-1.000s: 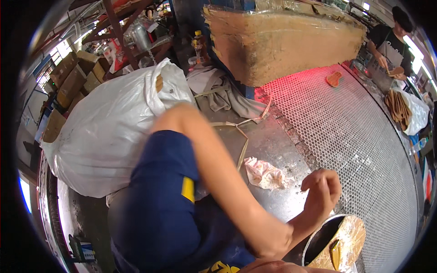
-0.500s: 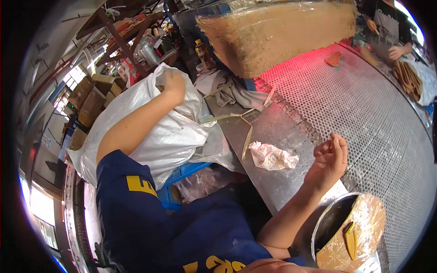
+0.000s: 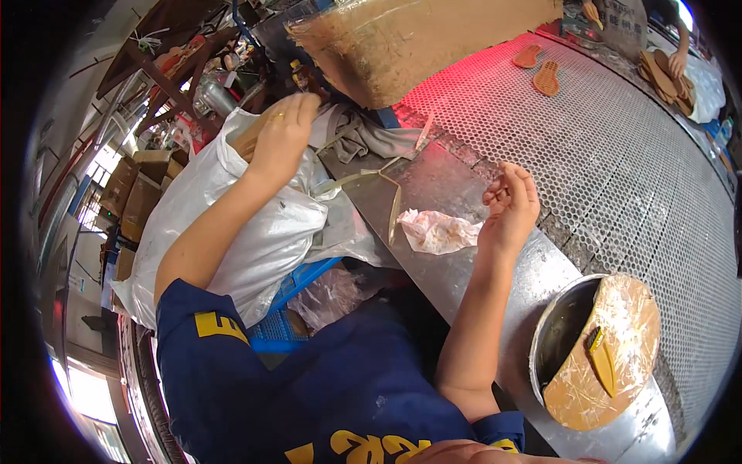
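Note:
My left hand (image 3: 284,138) is over the mouth of a white woven sack (image 3: 259,232), its fingers drawn together. Whatever it may be gripping is hidden. Brown, flat material (image 3: 249,141) shows beside the wrist at the sack's opening; I cannot tell whether the hand touches it. My right hand (image 3: 512,207) hovers above the metal tabletop (image 3: 433,182), fingers loosely bent and apart, with nothing visible in them. Close to it lies a crumpled, pinkish-white cloth or paper (image 3: 439,232). Two orange-brown shoe soles (image 3: 546,79) rest on the perforated conveyor (image 3: 618,162), beyond the right hand.
A round pot (image 3: 550,340) stands at the near right, partly covered by a wrapped brown board (image 3: 618,325) bearing a yellow-handled tool (image 3: 602,363). A large cardboard cover (image 3: 433,46) spans the far conveyor. Grey cloth (image 3: 371,139) lies beside the sack. Another person's hand (image 3: 679,63) touches stacked soles.
My left hand has come up out of the sack's mouth. My right hand has shifted up and left, nearer the crumpled cloth. A second sole now shows on the conveyor.

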`<state>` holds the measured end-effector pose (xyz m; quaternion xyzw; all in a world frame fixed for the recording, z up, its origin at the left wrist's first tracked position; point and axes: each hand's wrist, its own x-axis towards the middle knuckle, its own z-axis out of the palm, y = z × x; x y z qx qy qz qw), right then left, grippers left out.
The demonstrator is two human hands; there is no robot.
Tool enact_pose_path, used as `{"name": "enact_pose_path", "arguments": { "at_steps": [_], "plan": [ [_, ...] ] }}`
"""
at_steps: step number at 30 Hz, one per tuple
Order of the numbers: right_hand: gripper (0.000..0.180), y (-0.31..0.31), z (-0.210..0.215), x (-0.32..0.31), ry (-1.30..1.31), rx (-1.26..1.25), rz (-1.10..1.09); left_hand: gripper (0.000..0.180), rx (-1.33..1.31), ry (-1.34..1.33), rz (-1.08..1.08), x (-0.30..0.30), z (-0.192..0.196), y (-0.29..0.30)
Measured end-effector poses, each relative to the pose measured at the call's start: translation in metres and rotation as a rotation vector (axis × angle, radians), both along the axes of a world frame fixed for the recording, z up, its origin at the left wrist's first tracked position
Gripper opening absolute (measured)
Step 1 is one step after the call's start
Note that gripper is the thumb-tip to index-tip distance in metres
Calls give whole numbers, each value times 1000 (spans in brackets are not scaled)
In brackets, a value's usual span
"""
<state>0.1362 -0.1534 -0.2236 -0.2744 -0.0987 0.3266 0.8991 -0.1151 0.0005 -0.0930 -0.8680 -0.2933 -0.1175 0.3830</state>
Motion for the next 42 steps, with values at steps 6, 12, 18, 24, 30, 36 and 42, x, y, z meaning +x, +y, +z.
{"name": "enact_pose_path", "arguments": {
  "at_steps": [6, 12, 18, 24, 30, 36, 42],
  "plan": [
    [11, -9, 0, 6, 37, -5, -32, 61, -60, -276, -446, 16, -31, -35],
    [11, -11, -3, 9, 59, -44, 6, 51, -524, -44, -672, 69, -118, -29],
    [8, -12, -13, 9, -172, -135, 34, 46, -860, -21, -553, 86, -119, -43],
    [8, -12, -14, 6, -170, -83, 35, 27, -528, 160, 113, 40, -82, 7],
    [7, -23, -7, 1, -144, -13, 62, 16, -697, 943, 814, -116, -43, 95],
    [9, -35, -8, 16, -78, -32, -48, 44, -923, 994, 847, -100, -94, 60],
    [10, -43, -7, 20, 13, 13, -82, 78, -1240, 659, 682, -82, -96, 1]
  ]
}}
